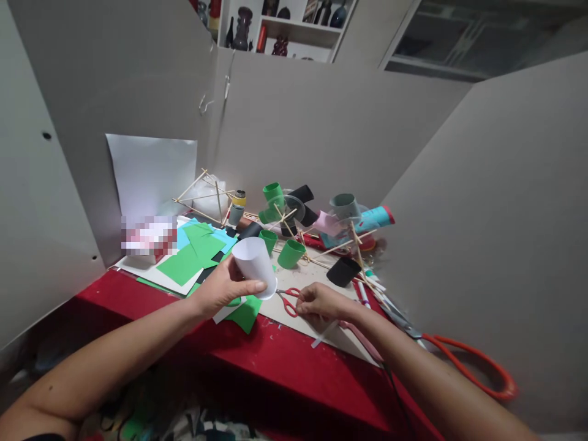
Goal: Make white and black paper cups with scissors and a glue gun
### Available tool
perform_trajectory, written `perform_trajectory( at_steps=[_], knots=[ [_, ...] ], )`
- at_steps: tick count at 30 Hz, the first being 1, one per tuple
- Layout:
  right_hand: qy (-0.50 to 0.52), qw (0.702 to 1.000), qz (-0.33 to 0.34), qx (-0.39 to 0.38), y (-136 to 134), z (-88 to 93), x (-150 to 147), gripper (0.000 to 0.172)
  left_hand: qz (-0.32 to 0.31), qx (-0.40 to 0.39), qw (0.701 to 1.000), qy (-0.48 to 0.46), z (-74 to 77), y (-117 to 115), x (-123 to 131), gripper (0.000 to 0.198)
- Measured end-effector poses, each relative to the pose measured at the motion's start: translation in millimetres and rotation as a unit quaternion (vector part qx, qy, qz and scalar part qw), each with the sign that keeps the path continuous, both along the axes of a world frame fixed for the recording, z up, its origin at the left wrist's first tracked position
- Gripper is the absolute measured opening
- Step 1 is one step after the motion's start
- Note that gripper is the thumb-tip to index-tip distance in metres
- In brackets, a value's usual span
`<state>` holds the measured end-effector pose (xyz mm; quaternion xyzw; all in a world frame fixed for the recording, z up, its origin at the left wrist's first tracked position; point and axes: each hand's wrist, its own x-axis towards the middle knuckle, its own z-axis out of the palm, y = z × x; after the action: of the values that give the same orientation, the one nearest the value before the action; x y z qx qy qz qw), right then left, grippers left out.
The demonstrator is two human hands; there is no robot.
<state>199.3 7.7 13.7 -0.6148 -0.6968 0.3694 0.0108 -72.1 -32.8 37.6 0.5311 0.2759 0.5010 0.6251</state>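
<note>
My left hand (225, 285) is wrapped round a white paper cylinder (255, 263), thumb on its near side, above the table's front. At the cylinder's lower right is a small pair of scissors (290, 301) with red handles. My right hand (316, 302) has its fingers pinched at the handles, and the blade tips are hidden by the paper. Green paper scraps (245, 315) lie under my left hand. Just behind stand a green paper tube (291, 253) and a smaller green tube (267, 241). A black paper tube (343, 271) lies beyond my right hand.
Large orange-handled shears (473, 367) lie at the right beside my forearm. Stick frames (215, 199) and a wheel of paper cups (285, 211) stand at the back. Green sheets (193, 257) and a box (154, 239) are at left. Grey panels (321, 122) enclose the red-covered table (257, 367).
</note>
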Motion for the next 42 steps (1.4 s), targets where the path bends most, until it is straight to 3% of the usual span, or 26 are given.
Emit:
perform_trajectory(
  at_steps=[5,9,14,18,20,25,27,31,34,38,42],
  knots=[
    [0.196,0.969,-0.098,0.114,-31.2,0.1,-14.4,0.049,0.012,0.038,0.999,0.014,-6.6,-13.4,-3.8,0.058],
    [0.361,0.917,-0.121,0.122,-77.2,-4.6,-45.0,0.067,0.06,0.116,0.991,0.038,-16.0,-21.2,8.3,0.063],
    [0.482,0.852,-0.139,0.148,-103.3,-11.7,-73.1,0.051,0.131,0.207,0.963,0.11,-22.0,-26.7,35.7,0.06],
    [0.526,0.822,-0.152,0.158,-95.2,-19.4,-69.5,0.04,0.126,0.218,0.957,0.141,-20.7,-26.8,53.6,0.058],
    [0.541,0.814,-0.152,0.145,-91.0,-24.1,-62.9,0.04,0.088,0.211,0.961,0.155,-17.9,-25.2,55.1,0.061],
    [0.566,0.802,-0.153,0.112,-87.2,-29.9,-44.7,0.043,-0.099,0.127,0.983,0.086,-10.3,-14.4,41.2,0.067],
    [0.567,0.804,-0.149,0.098,-86.4,-28.6,-38.7,0.044,-0.136,0.074,0.987,0.045,-8.7,-7.1,36.4,0.065],
    [0.556,0.818,-0.133,0.063,-84.7,-23.5,-29.8,0.042,-0.113,-0.091,0.989,-0.029,-8.6,10.7,33.8,0.047],
    [0.53,0.838,-0.123,0.033,-83.1,-21.1,-26.0,0.038,-0.106,-0.187,0.977,-0.005,-12.6,22.4,33.3,0.035],
    [0.483,0.867,-0.109,-0.043,-77.0,-20.9,-27.9,0.042,-0.148,-0.211,0.963,0.08,-20.5,28.6,31.8,0.037],
    [0.471,0.869,-0.116,-0.094,-64.6,-18.8,-37.3,0.039,-0.151,-0.229,0.952,0.133,-23.9,32.1,31.0,0.035]
  ],
)
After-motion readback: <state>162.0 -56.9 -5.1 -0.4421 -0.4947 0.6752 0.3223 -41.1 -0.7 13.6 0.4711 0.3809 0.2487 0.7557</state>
